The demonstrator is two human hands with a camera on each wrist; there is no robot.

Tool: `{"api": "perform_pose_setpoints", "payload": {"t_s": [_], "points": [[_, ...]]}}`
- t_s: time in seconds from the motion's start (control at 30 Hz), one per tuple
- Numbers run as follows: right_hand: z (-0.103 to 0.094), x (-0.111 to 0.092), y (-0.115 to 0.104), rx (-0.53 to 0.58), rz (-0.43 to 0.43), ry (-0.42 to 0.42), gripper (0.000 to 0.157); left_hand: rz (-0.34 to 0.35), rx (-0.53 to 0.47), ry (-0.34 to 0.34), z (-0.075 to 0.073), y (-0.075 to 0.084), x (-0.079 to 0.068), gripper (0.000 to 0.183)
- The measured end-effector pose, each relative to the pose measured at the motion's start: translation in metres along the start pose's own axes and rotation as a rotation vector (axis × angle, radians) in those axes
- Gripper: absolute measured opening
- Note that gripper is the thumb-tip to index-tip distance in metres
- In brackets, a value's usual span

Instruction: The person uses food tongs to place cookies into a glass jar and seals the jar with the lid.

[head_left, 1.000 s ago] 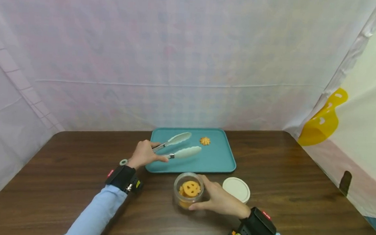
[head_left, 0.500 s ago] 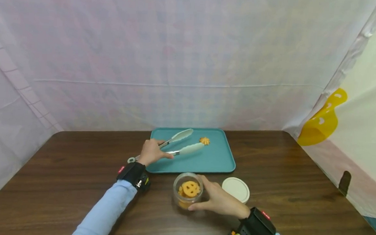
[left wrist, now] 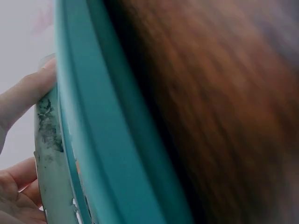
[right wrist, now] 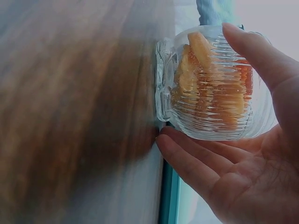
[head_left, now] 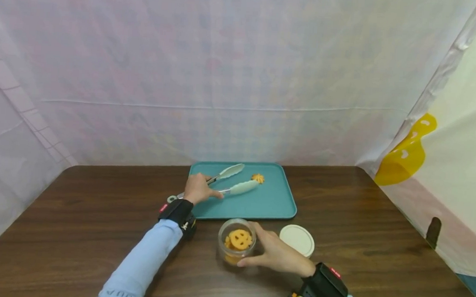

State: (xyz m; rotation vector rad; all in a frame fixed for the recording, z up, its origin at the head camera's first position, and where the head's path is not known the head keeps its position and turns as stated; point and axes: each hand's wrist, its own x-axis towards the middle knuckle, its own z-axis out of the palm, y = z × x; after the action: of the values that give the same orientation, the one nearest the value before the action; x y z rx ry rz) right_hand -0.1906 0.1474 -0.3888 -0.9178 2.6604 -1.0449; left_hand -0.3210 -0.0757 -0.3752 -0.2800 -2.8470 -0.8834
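My left hand (head_left: 198,189) holds a pair of tongs (head_left: 244,187) with pale green tips, low over the blue-green tray (head_left: 259,209). The tong tips stand apart. The lower one overlaps the near edge of a small flower-shaped cookie (head_left: 258,178) on the tray. In the left wrist view, a thumb presses the tongs' scuffed, pale arm (left wrist: 49,144) beside the tray rim. In front of the tray, my right hand (head_left: 275,254) grips a clear ribbed jar (right wrist: 163,88) upright on the table. Several cookies fill it, with a round holed one (head_left: 239,239) on top.
A round white lid (head_left: 297,239) lies on the brown wooden table (head_left: 94,230), right of the jar and behind the right hand. Pale cloth (head_left: 210,74) hangs at the table's back edge and along both sides.
My left hand has moved right and slightly away with the tongs, bringing the lower tip up to the cookie on the tray. The right hand and the jar have stayed in place.
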Motion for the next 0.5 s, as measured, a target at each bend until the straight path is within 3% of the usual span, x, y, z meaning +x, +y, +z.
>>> {"api": "perform_pose_setpoints", "payload": {"t_s": [0.5], "points": [[0.000,0.000,0.000,0.002,0.016,-0.011,0.084,-0.022,0.037,-0.034,0.010,0.015,0.011,0.069]]}}
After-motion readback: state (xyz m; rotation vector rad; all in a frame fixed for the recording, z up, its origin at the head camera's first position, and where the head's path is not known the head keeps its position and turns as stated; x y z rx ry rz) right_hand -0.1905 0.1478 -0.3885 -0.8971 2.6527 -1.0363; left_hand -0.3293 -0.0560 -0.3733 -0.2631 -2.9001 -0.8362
